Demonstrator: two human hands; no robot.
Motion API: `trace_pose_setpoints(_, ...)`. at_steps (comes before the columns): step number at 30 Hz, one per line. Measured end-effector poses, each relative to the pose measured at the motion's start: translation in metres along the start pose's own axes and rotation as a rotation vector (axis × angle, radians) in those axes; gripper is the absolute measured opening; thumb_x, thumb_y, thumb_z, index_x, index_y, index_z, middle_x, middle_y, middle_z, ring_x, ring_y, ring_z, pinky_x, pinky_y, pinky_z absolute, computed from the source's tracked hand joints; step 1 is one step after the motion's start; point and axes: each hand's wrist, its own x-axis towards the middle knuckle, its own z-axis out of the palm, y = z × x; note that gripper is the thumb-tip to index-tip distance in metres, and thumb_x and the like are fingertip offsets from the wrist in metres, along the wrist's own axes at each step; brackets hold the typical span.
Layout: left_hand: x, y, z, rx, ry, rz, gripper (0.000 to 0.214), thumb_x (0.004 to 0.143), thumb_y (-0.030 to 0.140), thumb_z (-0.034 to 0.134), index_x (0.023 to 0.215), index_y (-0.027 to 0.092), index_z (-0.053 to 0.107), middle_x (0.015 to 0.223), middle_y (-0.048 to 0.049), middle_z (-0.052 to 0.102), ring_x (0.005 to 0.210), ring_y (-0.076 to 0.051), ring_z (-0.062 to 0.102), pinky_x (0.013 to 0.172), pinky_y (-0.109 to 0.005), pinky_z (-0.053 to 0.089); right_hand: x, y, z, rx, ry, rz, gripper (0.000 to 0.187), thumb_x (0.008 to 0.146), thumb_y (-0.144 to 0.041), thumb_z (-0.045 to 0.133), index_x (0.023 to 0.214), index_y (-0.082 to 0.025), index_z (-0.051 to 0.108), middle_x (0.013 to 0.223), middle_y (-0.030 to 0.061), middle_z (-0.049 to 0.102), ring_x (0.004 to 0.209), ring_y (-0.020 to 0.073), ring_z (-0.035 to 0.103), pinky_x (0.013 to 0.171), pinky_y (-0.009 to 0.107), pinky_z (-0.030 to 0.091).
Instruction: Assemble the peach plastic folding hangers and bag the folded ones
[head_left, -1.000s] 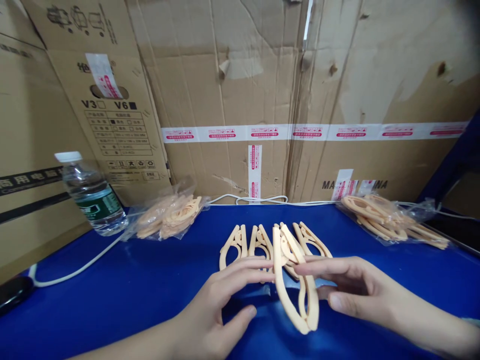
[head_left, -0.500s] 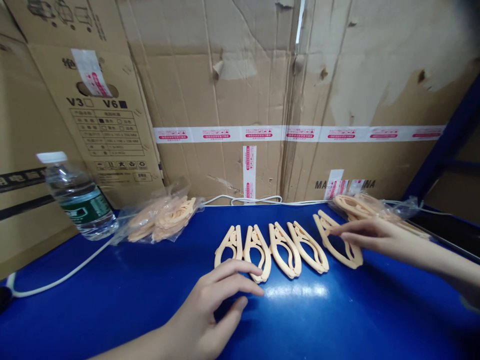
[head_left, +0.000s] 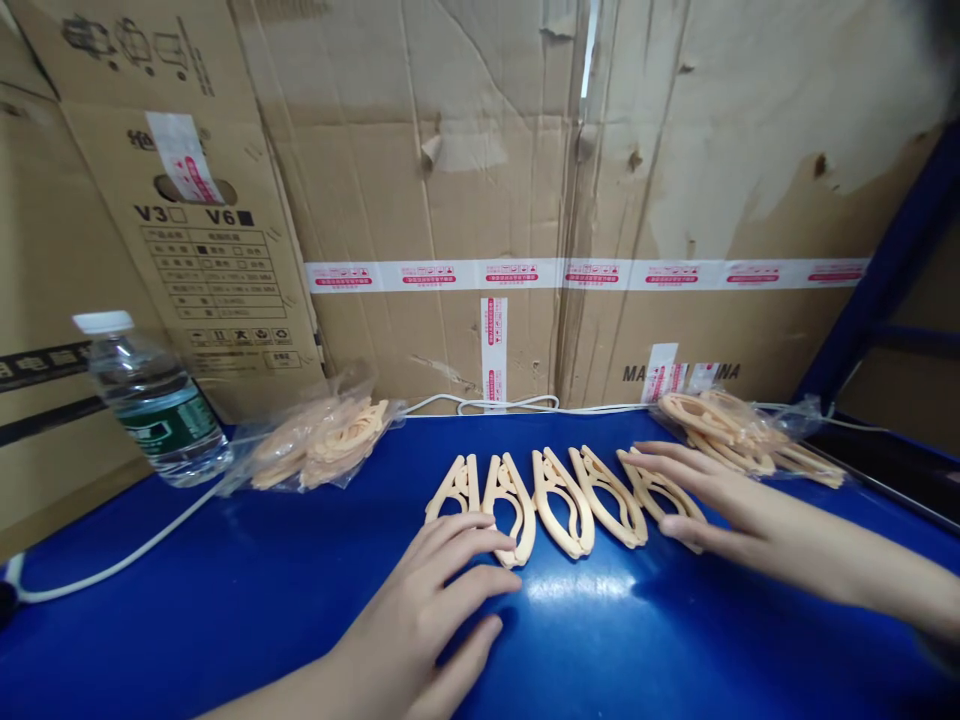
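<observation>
Several beige folding hangers, folded up, lie side by side in a row on the blue table. My left hand (head_left: pixel 442 590) is open with its fingers apart. Its fingertips reach over the lower ends of the leftmost hanger (head_left: pixel 452 490) and the hanger beside it (head_left: pixel 526 520). At the right end of the row, my right hand (head_left: pixel 735 500) rests over the last hanger (head_left: pixel 651 490), fingers stretched along its top and thumb near its lower end, partly covering it. A middle hanger (head_left: pixel 563 510) and its right neighbour (head_left: pixel 611 500) lie uncovered between the hands.
Clear bags of more hangers lie at the back left (head_left: pixel 322 440) and back right (head_left: pixel 739 425). A water bottle (head_left: pixel 161 410) stands on the left beside a white cable (head_left: pixel 127 570). Cardboard sheets (head_left: pixel 420 200) wall off the back. A dark flat object (head_left: pixel 892 470) lies far right.
The rightmost hanger has moved left, closer to the row, with my right hand now spread over it. My left hand's fingers have spread slightly. The view has shifted a little.
</observation>
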Motion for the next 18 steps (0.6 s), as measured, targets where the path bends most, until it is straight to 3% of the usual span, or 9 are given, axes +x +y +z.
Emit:
trace_pose_setpoints(3,-0.003,0.003,0.005,0.136,-0.071,-0.072,0.049,0.087,0.024,0.059,0.135,0.027,0.051,0.144,-0.0099,0.05,0.136,-0.036,0.04,0.109,-0.064,0.035,-0.003,-0.024,0.018,-0.031,-0.039,-0.064,0.069,0.095,-0.063,0.041,0.154,-0.033,0.022,0.161,0.0083,0.016,0.144,0.0419,0.016,0.108,0.07,0.026)
trace_pose_setpoints(7,-0.004,0.006,0.011,0.24,-0.131,-0.112,0.068,0.087,0.048,0.062,0.149,0.036,0.034,0.157,-0.009,0.033,0.143,-0.044,0.027,0.105,-0.077,0.024,-0.006,-0.045,0.042,-0.089,-0.045,-0.181,0.071,0.092,-0.064,0.047,0.153,-0.04,0.02,0.16,0.0074,0.015,0.142,0.0467,0.009,0.103,0.08,0.013)
trace_pose_setpoints(11,-0.003,0.008,0.013,0.262,-0.187,-0.177,0.074,0.087,0.063,0.053,0.152,0.037,0.026,0.158,-0.0095,0.028,0.143,-0.044,0.024,0.106,-0.077,0.023,-0.006,-0.05,0.05,-0.066,-0.049,-0.197,0.073,0.09,-0.065,0.049,0.152,-0.041,0.018,0.16,0.0072,0.013,0.142,0.0485,0.008,0.099,0.083,0.013)
trace_pose_setpoints(18,0.003,0.003,0.012,0.243,-0.28,-0.251,0.075,0.087,0.067,0.049,0.152,0.037,0.024,0.159,-0.0067,0.022,0.147,-0.04,0.014,0.112,-0.072,0.015,0.009,-0.051,0.05,-0.023,-0.131,-0.154,0.075,0.09,-0.07,0.043,0.153,-0.038,0.017,0.161,0.0079,0.006,0.145,0.0435,0.001,0.107,0.075,0.01)
